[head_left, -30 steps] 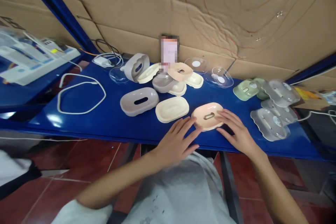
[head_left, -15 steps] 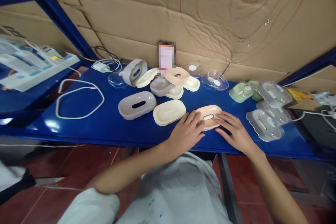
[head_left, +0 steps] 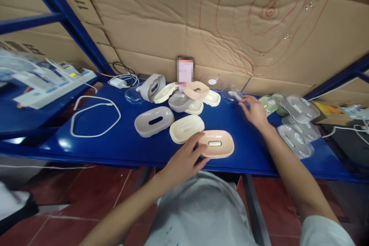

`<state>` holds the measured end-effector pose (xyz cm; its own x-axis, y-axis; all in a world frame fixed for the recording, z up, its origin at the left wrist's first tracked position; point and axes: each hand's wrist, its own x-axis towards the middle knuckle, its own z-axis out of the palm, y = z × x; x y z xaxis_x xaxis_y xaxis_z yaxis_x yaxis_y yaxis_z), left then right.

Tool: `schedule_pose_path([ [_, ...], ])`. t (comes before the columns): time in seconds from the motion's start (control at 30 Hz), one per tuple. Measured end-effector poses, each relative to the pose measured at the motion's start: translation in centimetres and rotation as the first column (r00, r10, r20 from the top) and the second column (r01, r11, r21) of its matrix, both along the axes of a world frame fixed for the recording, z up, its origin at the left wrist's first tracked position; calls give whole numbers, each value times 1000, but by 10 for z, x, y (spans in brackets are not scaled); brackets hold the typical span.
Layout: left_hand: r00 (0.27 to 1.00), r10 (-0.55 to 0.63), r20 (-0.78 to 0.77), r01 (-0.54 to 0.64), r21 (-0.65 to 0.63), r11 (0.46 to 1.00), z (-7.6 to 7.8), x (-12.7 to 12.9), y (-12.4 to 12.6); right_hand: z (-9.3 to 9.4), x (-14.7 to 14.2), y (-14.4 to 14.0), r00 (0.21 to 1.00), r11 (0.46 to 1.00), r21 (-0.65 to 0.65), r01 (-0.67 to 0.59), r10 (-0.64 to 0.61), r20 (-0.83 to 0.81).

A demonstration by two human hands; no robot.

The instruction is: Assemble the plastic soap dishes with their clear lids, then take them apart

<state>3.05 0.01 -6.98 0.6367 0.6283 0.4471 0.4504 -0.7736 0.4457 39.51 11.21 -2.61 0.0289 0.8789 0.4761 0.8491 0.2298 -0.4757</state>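
A pink oval soap dish [head_left: 224,142] with a pale bar in its central slot lies near the table's front edge. My left hand [head_left: 187,158] grips its left end, fingers over the rim and thumb at the front. Further back on the right, my right hand [head_left: 254,112] pinches the edge of a clear plastic lid [head_left: 230,96], which is tilted and partly blurred. Left of the pink dish are a cream oval tray [head_left: 186,128] and a grey oval dish [head_left: 155,122] with a dark slot.
Behind lie more grey, cream and peach pieces [head_left: 196,90] and another clear lid [head_left: 211,82], near a propped phone [head_left: 185,71]. Lidded green and grey dishes [head_left: 295,140] stand at the right. A white cable [head_left: 95,135] loops on the left.
My right hand has left the pink dish and reached back to the clear lid. My left hand has stayed with the pink dish, which now sits further left and nearer the front edge.
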Motion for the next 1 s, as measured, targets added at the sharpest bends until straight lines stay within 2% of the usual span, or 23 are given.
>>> schedule_pose_path([
  [0.1, 1000, 7, 20, -6, -36, 999, 0, -2, -2, -11, -10, -50, 985, 999, 37, -12, 18, -171],
  [0.2, 999, -1, 43, 4, -56, 998, 1, -3, -2, -30, -15, -107, 940, 1000, 21, -23, 28, -339],
  [0.3, 999, -15, 49, 19, -81, 997, 1, -3, -2, -48, -16, -141, 874, 989, 40, 143, -107, -475],
  [0.37, 999, -15, 49, 19, -90, 996, 1, -3, -1, -53, -17, -149, 904, 966, 59, 251, -212, -370],
  [0.43, 999, -18, 48, 22, -89, 996, 1, -3, -1, -54, -20, -150, 958, 967, 48, 251, -241, -154],
  [0.5, 998, -27, 48, 31, -79, 996, 1, -3, -1, -53, -26, -150, 986, 986, -21, 162, -161, 52],
  [0.57, 999, -25, 46, 28, -83, 996, 2, -2, -1, -51, -31, -151, 985, 995, -74, 71, -58, 165],
  [0.63, 999, -10, 46, 15, -115, 993, 4, -2, -2, -49, -35, -152, 984, 998, -55, 24, -14, 178],
  [0.7, 999, 4, 52, 4, -165, 986, 4, -3, -1, -44, -40, -155, 994, 1000, -10, -1, 2, 112],
  [0.77, 997, 8, 72, 7, -211, 977, 4, -3, 0, -36, -48, -159, 995, 996, -11, -93, 93, 41],
  [0.9, 992, -1, 127, 34, -260, 965, -1, -5, 5, -22, -74, -168, 915, 918, -85, -388, 394, 84],
  [1.0, 990, -14, 137, 52, -278, 959, -5, -7, 8, -18, -90, -169, 860, 879, -101, -465, 476, 183],
])
